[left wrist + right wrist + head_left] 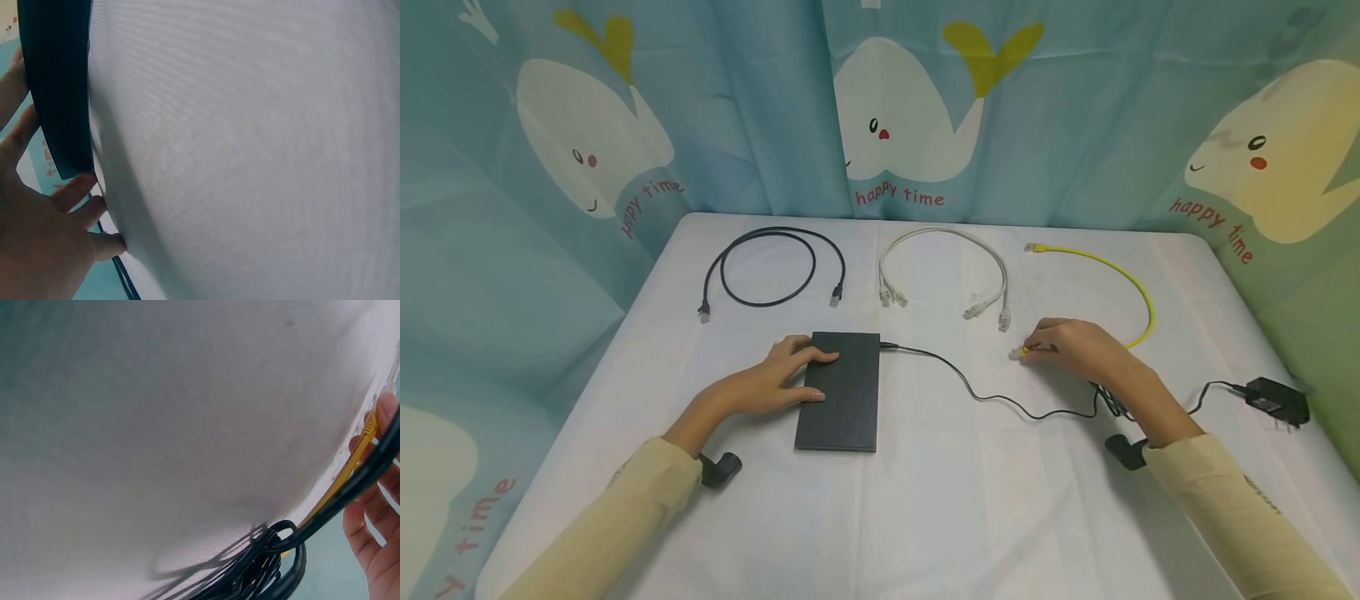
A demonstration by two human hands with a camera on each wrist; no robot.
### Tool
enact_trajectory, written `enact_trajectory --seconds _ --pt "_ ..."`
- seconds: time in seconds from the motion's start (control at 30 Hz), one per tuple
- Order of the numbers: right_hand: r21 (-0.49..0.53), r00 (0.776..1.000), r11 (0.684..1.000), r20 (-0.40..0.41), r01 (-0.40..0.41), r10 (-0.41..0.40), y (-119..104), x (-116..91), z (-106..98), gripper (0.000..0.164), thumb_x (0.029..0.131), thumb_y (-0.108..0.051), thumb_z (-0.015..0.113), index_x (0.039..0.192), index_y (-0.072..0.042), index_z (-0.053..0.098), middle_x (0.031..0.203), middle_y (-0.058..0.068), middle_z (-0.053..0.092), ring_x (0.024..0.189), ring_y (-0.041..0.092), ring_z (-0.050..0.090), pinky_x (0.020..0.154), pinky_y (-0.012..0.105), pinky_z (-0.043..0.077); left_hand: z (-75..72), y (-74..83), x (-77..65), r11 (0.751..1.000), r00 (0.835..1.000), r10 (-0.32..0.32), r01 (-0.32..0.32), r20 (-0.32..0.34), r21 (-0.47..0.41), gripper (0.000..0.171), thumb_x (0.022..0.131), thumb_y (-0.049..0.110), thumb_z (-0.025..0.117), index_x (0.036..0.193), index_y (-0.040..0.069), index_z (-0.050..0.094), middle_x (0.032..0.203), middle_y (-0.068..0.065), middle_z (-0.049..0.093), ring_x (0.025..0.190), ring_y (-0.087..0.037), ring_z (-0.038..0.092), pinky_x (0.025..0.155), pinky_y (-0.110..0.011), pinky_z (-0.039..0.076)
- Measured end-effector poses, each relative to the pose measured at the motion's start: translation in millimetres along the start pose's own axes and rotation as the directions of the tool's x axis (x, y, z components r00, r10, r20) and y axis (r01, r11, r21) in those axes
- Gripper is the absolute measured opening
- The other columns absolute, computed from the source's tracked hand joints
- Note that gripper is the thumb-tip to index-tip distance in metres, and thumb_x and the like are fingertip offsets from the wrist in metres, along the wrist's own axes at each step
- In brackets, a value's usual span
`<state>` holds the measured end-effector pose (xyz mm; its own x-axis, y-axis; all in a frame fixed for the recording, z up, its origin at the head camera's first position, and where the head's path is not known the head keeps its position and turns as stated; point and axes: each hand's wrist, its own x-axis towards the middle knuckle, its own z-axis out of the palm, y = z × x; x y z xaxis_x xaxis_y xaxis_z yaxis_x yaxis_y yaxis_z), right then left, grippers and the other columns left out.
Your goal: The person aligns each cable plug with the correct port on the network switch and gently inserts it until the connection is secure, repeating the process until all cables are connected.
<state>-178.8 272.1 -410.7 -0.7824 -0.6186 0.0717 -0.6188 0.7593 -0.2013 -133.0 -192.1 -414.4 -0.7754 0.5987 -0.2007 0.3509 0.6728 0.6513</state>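
Apparently steadying a black box (838,408) while pinching a yellow cable (1138,286)

Right hand (1075,346): fingers are pinching the cable's near end, clear plug (1017,353) poking out ahead, on the desk (925,525) right of the box. Left hand (772,382): fingers are lying spread over the box's left side, gripping nothing. Black lead (978,397) is joining the box's upper right edge. Judging from this, good handling is calling for a grip just behind the plug, tip left free, yellow cable clear of the lead's bundled coil (1111,402), and light pressure on the box.
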Motion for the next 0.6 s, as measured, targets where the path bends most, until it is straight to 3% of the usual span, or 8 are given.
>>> enact_trajectory --seconds 0.6 --pt "0.018 0.999 0.999 0.010 0.033 -0.033 -5.4 6.7 -3.9 0.014 0.077 -0.011 0.077 0.090 -0.009 0.075 0.083 -0.006 0.063 0.073 0.011 0.059 0.064 0.033 0.050 -1.1 0.4 -0.1 1.000 1.000 0.015 -0.015 0.004 -0.005 0.057 0.089 0.042 0.062 0.140 0.023 0.044 0.148 -0.024 0.012 0.136 -0.042 0.012 0.099 -0.064 0.025"
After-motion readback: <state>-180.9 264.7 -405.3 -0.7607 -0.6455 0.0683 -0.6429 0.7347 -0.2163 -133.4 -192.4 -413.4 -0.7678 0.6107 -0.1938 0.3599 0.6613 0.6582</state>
